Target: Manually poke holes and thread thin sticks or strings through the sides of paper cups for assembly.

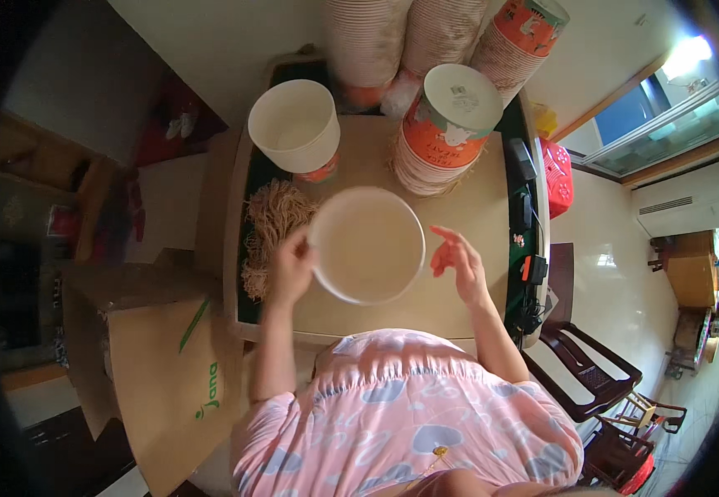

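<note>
One round white paper bowl (366,245) is being held empty over the tan surface (475,207) by the left hand (291,267), pinching its rim. Right hand (457,258) is hanging spread beside it. Brown noodles (270,217) are waiting.

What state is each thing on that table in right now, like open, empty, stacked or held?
Round lid: held at its left rim by the left hand, lifted over the table.
Right hand: open, holding nothing, beside the lid.
White paper bowl: upright, open, looks empty.
Bowl stack: tipped on its side, nested.
Noodles: loose pile on the table.
Cardboard box: flaps open.
</note>
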